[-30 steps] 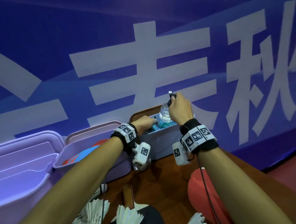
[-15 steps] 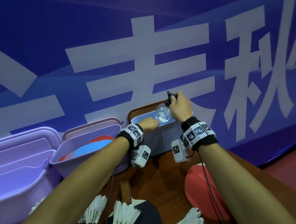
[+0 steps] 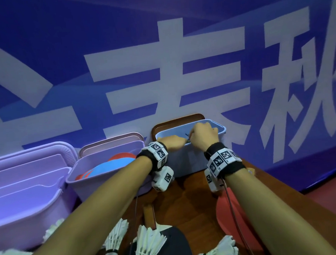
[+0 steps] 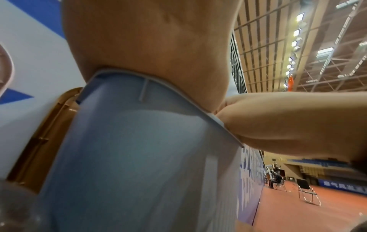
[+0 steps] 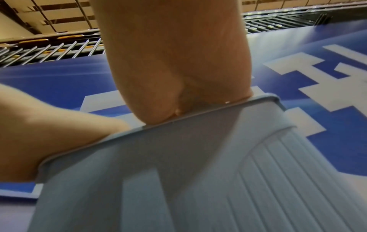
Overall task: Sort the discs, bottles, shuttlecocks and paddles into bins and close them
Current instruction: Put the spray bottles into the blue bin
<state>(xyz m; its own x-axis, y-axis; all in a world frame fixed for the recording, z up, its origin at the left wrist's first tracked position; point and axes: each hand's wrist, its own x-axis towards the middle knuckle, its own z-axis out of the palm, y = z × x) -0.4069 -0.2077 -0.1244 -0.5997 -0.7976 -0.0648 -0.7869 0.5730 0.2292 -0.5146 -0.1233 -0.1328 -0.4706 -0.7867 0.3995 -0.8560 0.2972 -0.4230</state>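
Both your hands reach over the near rim of the blue bin (image 3: 187, 159) at the back of the worktop (image 3: 188, 201). Your left hand (image 3: 172, 143) and right hand (image 3: 203, 136) dip inside, fingers hidden, so each grip's state can't be told; possibly holding a bottle.

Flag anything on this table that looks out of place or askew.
Nothing is spilled or broken. The unsorted items stand out: shuttlecocks lie strewn at the near edge, some on a black paddle, and a red paddle lies loose on the table. Both hands reach into the blue bin; its brown lid leans behind it.
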